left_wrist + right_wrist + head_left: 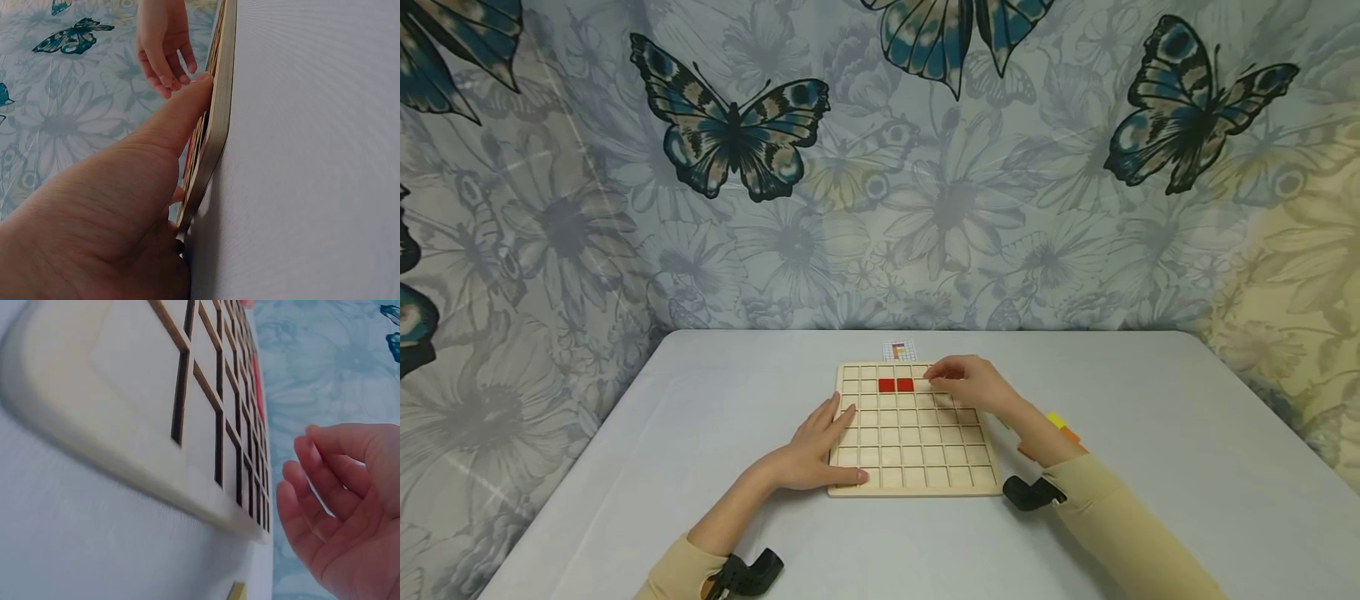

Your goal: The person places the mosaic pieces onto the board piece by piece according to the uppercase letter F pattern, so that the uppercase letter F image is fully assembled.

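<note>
A square wooden grid board (889,435) lies on the table, with two red square tiles (896,385) side by side in its second row from the far edge. My left hand (811,446) spreads over the board's left edge, fingers on the side and thumb on the near left corner. Above the far right part of the board is my right hand (972,383), just right of the red tiles. Its fingers bend loosely, thumb close to the index fingertip, and no piece shows between them in the right wrist view (350,494).
Yellow and orange pieces (1062,427) lie right of the board, partly hidden by the right forearm. A small printed grid card (899,351) with coloured squares sits beyond the far edge. The white table (700,400) meets a butterfly-patterned cloth (947,208) behind.
</note>
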`<state>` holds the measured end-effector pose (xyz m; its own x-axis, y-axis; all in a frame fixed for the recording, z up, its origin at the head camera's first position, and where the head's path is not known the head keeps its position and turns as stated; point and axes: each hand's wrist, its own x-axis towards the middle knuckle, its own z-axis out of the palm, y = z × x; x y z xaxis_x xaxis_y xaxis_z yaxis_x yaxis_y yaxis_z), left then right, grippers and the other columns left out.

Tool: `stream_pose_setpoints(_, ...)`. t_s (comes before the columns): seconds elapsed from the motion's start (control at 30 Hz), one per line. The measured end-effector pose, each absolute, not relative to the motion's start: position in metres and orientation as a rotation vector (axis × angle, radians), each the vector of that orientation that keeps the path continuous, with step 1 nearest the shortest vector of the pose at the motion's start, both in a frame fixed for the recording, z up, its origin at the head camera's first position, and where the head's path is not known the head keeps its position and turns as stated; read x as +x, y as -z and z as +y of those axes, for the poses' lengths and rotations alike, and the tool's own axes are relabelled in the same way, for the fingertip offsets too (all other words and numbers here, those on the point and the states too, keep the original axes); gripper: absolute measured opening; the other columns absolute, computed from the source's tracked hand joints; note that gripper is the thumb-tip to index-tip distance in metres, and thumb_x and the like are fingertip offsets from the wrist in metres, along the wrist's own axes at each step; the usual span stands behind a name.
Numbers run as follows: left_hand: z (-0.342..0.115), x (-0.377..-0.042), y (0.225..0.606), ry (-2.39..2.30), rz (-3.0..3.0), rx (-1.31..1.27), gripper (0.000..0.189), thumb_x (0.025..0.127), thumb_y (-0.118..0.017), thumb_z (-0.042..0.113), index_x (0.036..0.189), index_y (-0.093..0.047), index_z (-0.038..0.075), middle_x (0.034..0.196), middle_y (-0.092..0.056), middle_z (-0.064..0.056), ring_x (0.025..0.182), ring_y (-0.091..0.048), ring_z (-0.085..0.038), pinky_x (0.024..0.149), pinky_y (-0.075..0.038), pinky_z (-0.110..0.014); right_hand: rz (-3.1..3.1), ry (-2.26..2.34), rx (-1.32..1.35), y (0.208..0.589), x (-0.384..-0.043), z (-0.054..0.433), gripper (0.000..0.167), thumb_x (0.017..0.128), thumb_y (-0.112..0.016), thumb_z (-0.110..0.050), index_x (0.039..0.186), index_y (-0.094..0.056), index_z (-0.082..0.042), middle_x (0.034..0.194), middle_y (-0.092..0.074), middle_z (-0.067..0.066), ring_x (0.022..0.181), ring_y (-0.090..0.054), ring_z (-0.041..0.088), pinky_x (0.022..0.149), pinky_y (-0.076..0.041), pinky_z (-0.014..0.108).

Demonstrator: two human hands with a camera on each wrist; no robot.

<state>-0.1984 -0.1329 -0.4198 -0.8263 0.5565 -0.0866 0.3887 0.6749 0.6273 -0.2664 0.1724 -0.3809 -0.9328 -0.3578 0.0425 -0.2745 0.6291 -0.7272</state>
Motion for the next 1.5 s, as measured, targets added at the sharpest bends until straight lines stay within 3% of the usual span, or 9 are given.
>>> stream_pose_setpoints(0.2,-0.133,-0.198,0.420,-0.896,2.620,0.761,0.103,0.084,-0.069,0.056,0.157,-0.015,0.007,0.161,0.007,-0.019,0.147,0.008,-0.036,0.112,-0.006,-0.061,2.751,1.184,-0.475,0.379,-0.258,0.195,0.022,0.097,-0.061,-0.023,0.110,-0.071,-0.008,0.115,-0.068,0.008,0.110,-0.061,0.029,0.089,-0.048,0.047)
stream_pose_setpoints(0.3,-0.133,-0.199,0.420,-0.897,2.618,0.764,0.103,0.085,-0.068,0.056,0.157,-0.014,0.007,0.161,0.008,-0.019,0.147,0.008,-0.036,0.112,-0.006,-0.061,2.773,1.160,-0.480,0.378,-0.254,0.208,0.023,0.097,-0.061,-0.025,0.110,-0.071,-0.009,0.112,-0.069,0.007,0.108,-0.061,0.028,0.089,-0.048,0.047)
stream_pose_setpoints(0.5,-0.134,-0.199,0.418,-0.888,2.624,0.760,0.102,0.085,-0.068,0.056,0.157,-0.014,0.007,0.161,0.007,-0.018,0.147,0.008,-0.036,0.113,-0.006,-0.060,2.786,1.068,-0.477,0.371,-0.243,0.233,0.022,0.096,-0.063,-0.027,0.106,-0.072,-0.010,0.104,-0.069,0.001,0.099,-0.061,0.022,0.084,-0.048,0.041)
stream_pose_setpoints(0.7,-0.134,-0.199,0.418,-0.893,2.626,0.764,0.102,0.085,-0.069,0.055,0.157,-0.015,0.006,0.161,0.006,-0.020,0.147,0.008,-0.036,0.113,-0.006,-0.060,2.793,0.912,-0.501,0.366,-0.231,0.253,0.014,0.091,-0.069,-0.017,0.101,-0.071,-0.008,0.092,-0.067,-0.001,0.081,-0.059,0.015,0.074,-0.049,0.034)
stream_pose_setpoints(0.93,-0.135,-0.200,0.419,-0.897,2.633,0.762,0.102,0.085,-0.069,0.055,0.156,-0.015,0.005,0.161,0.006,-0.020,0.147,0.007,-0.036,0.113,-0.006,-0.059,2.759,0.792,-0.452,0.361,-0.220,0.267,0.018,0.086,-0.073,-0.013,0.102,-0.069,-0.005,0.088,-0.064,0.000,0.077,-0.057,0.016,0.067,-0.048,0.033)
stream_pose_setpoints(1.5,-0.133,-0.197,0.416,-0.894,2.625,0.762,0.102,0.085,-0.069,0.055,0.156,-0.015,0.005,0.161,0.006,-0.020,0.147,0.007,-0.037,0.113,-0.006,-0.060,2.806,0.881,-0.422,0.376,-0.216,0.265,0.024,0.085,-0.074,-0.010,0.107,-0.067,-0.006,0.097,-0.064,0.002,0.089,-0.056,0.021,0.080,-0.050,0.037)
